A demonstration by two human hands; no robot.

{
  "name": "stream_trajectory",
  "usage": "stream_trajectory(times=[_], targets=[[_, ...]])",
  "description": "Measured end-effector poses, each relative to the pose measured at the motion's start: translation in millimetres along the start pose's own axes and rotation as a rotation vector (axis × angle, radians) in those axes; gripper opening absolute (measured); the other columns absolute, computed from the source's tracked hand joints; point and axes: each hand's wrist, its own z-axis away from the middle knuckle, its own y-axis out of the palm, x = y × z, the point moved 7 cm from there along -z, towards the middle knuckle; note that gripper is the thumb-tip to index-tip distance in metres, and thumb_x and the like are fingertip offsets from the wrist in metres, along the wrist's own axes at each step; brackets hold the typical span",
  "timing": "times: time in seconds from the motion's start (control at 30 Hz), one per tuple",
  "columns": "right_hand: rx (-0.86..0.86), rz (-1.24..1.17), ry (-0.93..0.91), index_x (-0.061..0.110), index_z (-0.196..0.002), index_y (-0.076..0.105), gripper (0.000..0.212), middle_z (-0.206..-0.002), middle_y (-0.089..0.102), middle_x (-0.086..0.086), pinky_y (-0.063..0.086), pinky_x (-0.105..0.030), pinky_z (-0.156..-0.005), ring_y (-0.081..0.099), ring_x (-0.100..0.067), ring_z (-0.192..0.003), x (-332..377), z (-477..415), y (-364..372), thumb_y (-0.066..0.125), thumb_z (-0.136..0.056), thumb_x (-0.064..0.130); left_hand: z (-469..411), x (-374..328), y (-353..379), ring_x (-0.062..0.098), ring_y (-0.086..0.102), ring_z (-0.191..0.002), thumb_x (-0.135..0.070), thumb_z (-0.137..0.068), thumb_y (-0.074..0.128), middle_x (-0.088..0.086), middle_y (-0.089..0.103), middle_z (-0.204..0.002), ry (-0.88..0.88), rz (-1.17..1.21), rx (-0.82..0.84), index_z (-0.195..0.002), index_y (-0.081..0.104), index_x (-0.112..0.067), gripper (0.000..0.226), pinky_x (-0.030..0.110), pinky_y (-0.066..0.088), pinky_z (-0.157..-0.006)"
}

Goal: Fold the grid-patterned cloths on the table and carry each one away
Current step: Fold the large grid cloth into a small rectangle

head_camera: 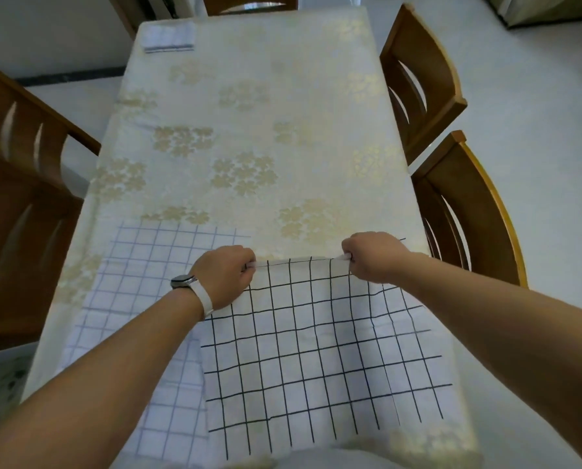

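Left hand [225, 275] and right hand [372, 257] each pinch one end of the far edge of the black-grid cloth [316, 350], fingers curled round the fabric, the edge seemingly raised a little off the table [249, 96]. That cloth lies at the table's near end toward its right side, overlapping a blue-grid cloth [140, 286] spread flat at the table's near left. A folded cloth [169, 37] sits at the table's far left corner, and wooden chairs [445, 72] stand along the table's sides.
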Motion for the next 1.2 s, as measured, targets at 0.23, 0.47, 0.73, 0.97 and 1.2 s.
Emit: stream_trajectory(times=[0.23, 0.47, 0.73, 0.97, 1.2], targets=[[-0.067, 0.117, 0.023, 0.015, -0.09, 0.057, 0.01, -0.081, 0.051, 0.0, 0.044, -0.033, -0.065, 0.053, -0.021, -0.074, 1, 64, -23, 0.048, -0.089, 0.013, 39, -16, -20, 0.018, 0.056, -0.074, -0.028, -0.092, 0.052, -0.005, 0.06, -0.081, -0.004, -0.042, -0.048, -0.086, 0.06, -0.021, 0.012, 0.031, 0.045, -0.062], [-0.178, 0.138, 0.029, 0.014, -0.086, 0.056, 0.011, -0.076, 0.05, 0.001, 0.042, -0.031, -0.062, 0.048, -0.017, -0.068, 18, 127, -21, 0.046, -0.091, 0.014, 97, -42, -17, 0.018, 0.055, -0.065, -0.024, -0.086, 0.062, -0.004, 0.059, -0.072, 0.158, -0.057, -0.137, -0.079, 0.061, -0.021, 0.008, 0.03, 0.045, -0.054], [-0.369, 0.169, 0.017, 0.013, -0.08, 0.063, 0.005, -0.069, 0.053, 0.001, 0.037, -0.027, -0.049, 0.043, -0.014, -0.058, 36, 191, 15, 0.068, -0.081, 0.014, 163, -64, 20, 0.02, 0.049, -0.055, -0.023, -0.079, 0.053, -0.003, 0.053, -0.065, 0.251, -0.023, -0.236, -0.071, 0.058, -0.019, 0.01, 0.029, 0.039, -0.044], [-0.417, 0.116, -0.022, 0.013, -0.08, 0.066, 0.019, -0.075, 0.058, -0.003, 0.047, -0.031, -0.049, 0.05, -0.018, -0.061, 38, 229, 72, 0.081, -0.069, 0.014, 211, -90, 68, 0.017, 0.051, -0.061, -0.022, -0.077, 0.047, -0.003, 0.055, -0.071, 0.175, 0.026, -0.207, -0.067, 0.058, -0.017, 0.015, 0.028, 0.039, -0.043], [-0.266, 0.057, -0.042, 0.019, -0.087, 0.069, 0.029, -0.084, 0.064, 0.002, 0.054, -0.028, -0.057, 0.058, -0.015, -0.069, 30, 240, 133, 0.086, -0.065, 0.025, 229, -94, 121, 0.022, 0.055, -0.062, -0.023, -0.072, 0.045, 0.0, 0.058, -0.072, 0.068, 0.011, -0.063, -0.063, 0.058, -0.014, 0.018, 0.03, 0.041, -0.042]])
